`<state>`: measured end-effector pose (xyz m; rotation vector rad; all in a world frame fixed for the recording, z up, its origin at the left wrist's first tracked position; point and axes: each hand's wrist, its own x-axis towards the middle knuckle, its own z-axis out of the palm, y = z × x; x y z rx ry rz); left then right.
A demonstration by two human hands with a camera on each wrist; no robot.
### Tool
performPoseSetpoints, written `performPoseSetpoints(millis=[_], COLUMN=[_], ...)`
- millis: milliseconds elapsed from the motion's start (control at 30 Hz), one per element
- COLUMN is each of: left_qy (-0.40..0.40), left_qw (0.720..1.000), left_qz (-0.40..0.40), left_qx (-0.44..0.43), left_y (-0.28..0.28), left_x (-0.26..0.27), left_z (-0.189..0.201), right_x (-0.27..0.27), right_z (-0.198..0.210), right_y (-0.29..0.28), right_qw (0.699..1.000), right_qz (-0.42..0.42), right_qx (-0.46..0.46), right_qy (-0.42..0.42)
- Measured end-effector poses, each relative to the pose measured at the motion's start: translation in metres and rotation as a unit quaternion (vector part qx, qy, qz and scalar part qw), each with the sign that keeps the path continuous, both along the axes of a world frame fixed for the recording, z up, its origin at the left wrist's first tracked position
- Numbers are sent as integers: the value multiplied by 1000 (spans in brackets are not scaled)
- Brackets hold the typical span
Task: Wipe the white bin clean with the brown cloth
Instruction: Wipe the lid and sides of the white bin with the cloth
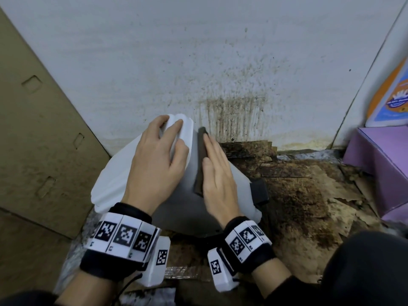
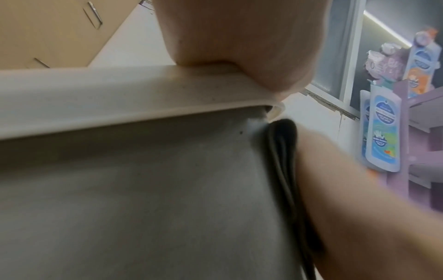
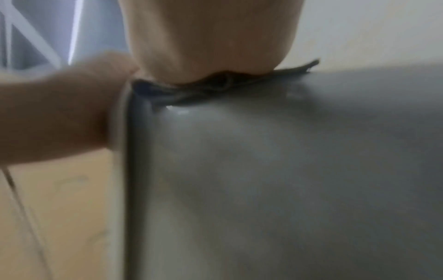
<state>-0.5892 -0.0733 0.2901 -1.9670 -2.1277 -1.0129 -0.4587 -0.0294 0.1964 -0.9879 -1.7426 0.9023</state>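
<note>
The white bin [image 1: 114,173] lies tilted on its side on the floor, its grey-shaded wall [image 2: 120,189] facing up. My left hand [image 1: 159,160] grips the bin's rim [image 2: 95,106] at the far end, fingers curled over the ridged edge. My right hand [image 1: 218,175] lies flat with straight fingers on the brown cloth [image 1: 199,164], pressing it against the bin's wall just right of the left thumb. The cloth shows as a dark folded strip [image 2: 280,151] under the palm, bunched in the right wrist view [image 3: 215,83]. Most of the cloth is hidden beneath the hand.
A stained white wall [image 1: 220,85] stands right behind the bin. A tan cardboard panel [image 1: 39,133] closes the left side and a purple display stand [image 1: 379,168] with pouches [image 2: 383,132] the right. Dirty torn cardboard [image 1: 298,195] covers the floor; a black object [image 1: 260,191] lies beside the bin.
</note>
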Motion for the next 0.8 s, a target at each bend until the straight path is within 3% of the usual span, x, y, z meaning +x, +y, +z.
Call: performPoseSetpoints(millis=[167, 367, 567, 800], left_qy=[-17, -16, -4, 5], left_qw=[1000, 1000, 1000, 1000], left_qz=[-1, 0, 14, 6], left_qx=[7, 7, 10, 3], left_y=[-3, -2, -2, -2], left_x=[-7, -4, -2, 10], left_z=[0, 0, 0, 0], right_x=[39, 47, 21, -12], right_z=[-61, -65, -26, 48], right_y=[4, 7, 4, 1], right_qw=[991, 983, 981, 994], right_qz=[-93, -84, -90, 58], right_qx=[-94, -157, -174, -86], right_qy=[-34, -38, -14, 40])
